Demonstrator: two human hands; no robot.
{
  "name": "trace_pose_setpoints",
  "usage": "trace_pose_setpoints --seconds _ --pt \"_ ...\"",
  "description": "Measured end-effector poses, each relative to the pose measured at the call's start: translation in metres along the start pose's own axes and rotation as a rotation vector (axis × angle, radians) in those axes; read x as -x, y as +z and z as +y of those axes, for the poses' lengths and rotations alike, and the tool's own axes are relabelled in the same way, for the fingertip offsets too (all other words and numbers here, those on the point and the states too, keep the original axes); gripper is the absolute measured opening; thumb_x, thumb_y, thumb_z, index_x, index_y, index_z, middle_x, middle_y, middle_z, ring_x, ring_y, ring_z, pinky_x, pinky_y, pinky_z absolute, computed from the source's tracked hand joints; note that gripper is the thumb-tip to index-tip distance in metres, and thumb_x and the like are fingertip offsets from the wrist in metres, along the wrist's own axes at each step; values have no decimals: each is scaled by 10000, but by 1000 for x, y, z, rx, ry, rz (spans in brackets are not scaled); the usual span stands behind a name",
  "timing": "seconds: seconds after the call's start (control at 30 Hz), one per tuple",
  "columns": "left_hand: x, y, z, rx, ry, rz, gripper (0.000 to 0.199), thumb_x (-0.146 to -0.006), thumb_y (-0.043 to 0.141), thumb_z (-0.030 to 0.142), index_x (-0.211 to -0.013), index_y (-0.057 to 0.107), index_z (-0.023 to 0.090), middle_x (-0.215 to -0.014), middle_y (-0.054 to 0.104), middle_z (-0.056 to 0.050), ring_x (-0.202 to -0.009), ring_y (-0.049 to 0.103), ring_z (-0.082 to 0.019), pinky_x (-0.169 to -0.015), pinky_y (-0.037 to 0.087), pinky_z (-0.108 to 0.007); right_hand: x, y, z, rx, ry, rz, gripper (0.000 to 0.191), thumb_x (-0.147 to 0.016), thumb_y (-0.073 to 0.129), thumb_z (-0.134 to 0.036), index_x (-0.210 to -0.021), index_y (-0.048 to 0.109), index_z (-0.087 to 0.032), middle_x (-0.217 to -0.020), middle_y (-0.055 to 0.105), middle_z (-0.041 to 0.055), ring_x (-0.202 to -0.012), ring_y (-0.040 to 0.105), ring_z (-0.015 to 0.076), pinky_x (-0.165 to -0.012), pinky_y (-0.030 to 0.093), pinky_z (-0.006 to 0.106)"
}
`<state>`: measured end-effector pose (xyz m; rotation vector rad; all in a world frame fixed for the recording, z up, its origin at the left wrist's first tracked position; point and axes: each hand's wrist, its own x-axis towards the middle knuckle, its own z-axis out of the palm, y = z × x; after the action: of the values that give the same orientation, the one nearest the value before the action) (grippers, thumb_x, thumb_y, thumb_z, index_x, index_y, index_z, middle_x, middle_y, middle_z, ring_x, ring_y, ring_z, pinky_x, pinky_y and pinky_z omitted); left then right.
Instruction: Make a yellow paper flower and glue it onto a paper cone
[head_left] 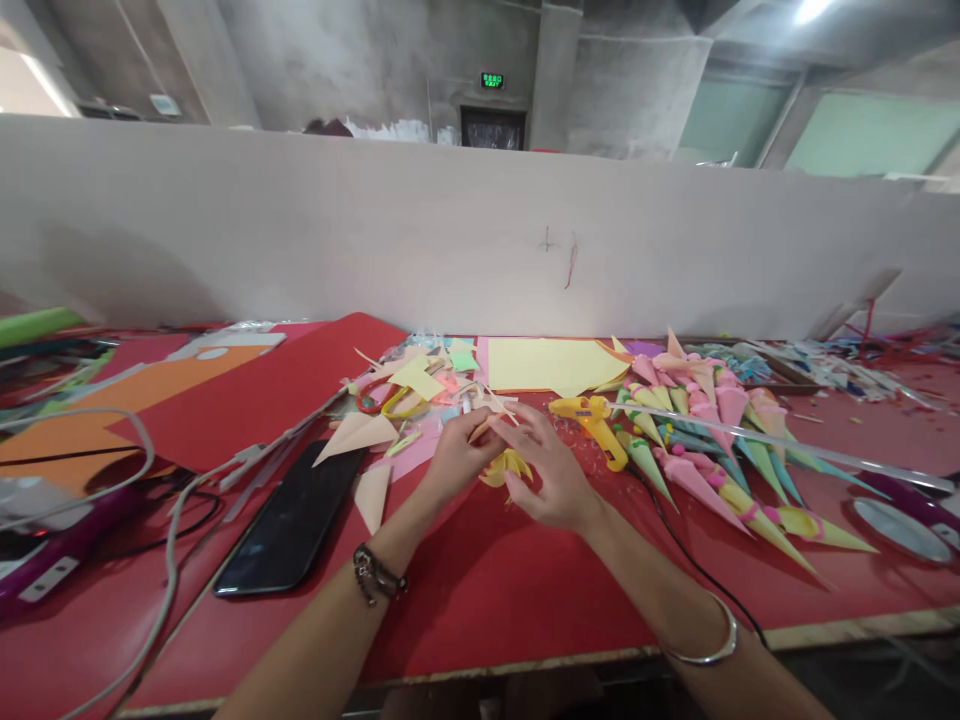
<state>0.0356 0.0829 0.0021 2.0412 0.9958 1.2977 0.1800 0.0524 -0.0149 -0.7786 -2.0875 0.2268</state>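
My left hand (459, 452) is closed in a pinch on a small peach paper piece (478, 432), most of it hidden by the fingers. My right hand (551, 468) meets it from the right. Its fingers are stretched out, their tips at the left fingertips, and the thumb stands apart. Just below and between the hands is a yellow petal-like paper piece (504, 466); whether a hand touches it I cannot tell. Beyond the fingers lies a heap of paper scraps with peach and yellow pieces (417, 380). Left of my left hand are peach paper cut-outs (358, 436).
A yellow glue gun (592, 425) and a pile of colored paper cones (705, 430) lie on the right. On the left are a black phone (296, 525), red sheets (262, 390) and a white cable (174, 540). Yellow sheets (551, 365) lie before the grey partition (375, 230).
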Motion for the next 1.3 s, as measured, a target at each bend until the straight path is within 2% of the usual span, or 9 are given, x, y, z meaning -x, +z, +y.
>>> trace_pose_setpoints --seconds 0.13,0.33,0.47,0.57,0.67,0.73,0.93,1.17,1.3 --pt "1 -1 -3 -40 8 -28 95 -688 483 181 -597 477 153 -535 460 52 -509 381 -78 -481 328 -180 0 0 0 24 -20 -22 602 -754 444 -194 -1305 245 -332 -1318 274 40 -1176 367 199 -916 404 338" --pt "0 -2 -3 -77 12 -24 152 -676 482 179 -537 424 156 -491 405 63 -473 342 -70 -449 284 -176 0 -1 1 43 -6 -12 584 -751 449 -189 -1293 276 -318 -1281 312 52 -1118 426 194 -879 435 332" --pt "-1 -4 -1 -54 10 -24 93 -683 466 183 -593 467 156 -544 465 50 -511 389 -80 -484 320 -182 0 -2 0 79 -28 -33 571 -753 439 -184 -1287 280 -311 -1316 288 46 -1144 399 198 -881 432 330" --pt "-1 -5 -1 -86 6 -17 88 -686 451 171 -600 464 159 -556 474 48 -521 411 -84 -492 327 -182 0 -2 -2 80 5 -7 507 -739 454 -185 -1229 358 -272 -1255 336 67 -1094 436 199 -864 440 332" --pt "0 -8 -2 -297 13 -77 108 -678 484 164 -575 453 163 -536 472 45 -502 419 -89 -475 306 -187 0 -3 -2 69 71 21 402 -721 478 -185 -1119 444 -229 -1142 388 81 -982 494 190 -836 452 334" --pt "1 -9 -3 -493 40 -139 73 -678 500 148 -608 488 165 -571 524 24 -518 461 -103 -475 304 -196 0 -2 -2 74 103 -15 327 -718 479 -176 -1042 489 -221 -1100 404 75 -937 506 183 -825 453 331" --pt "3 -13 -1 -923 109 -208 124 -753 462 139 -847 536 169 -686 628 -29 -566 569 -150 -473 329 -221 -3 1 -1 55 101 -178 349 -684 488 -134 -1026 519 -201 -1175 387 83 -1068 433 209 -891 402 330" --pt "4 -9 8 -1130 433 -308 119 -765 430 92 -839 492 161 -630 594 -24 -543 582 -166 -414 331 -231 -4 0 -4 71 72 -193 312 -641 520 -111 -947 542 -170 -1292 298 89 -1170 351 223 -989 317 339" --pt "5 -5 8 -1150 411 -374 131 -755 426 62 -825 473 163 -614 586 -15 -516 571 -161 -390 332 -224 -4 0 -6 123 89 -194 287 -662 517 -133 -940 550 -194 -1312 299 67 -1180 335 231 -977 334 369"
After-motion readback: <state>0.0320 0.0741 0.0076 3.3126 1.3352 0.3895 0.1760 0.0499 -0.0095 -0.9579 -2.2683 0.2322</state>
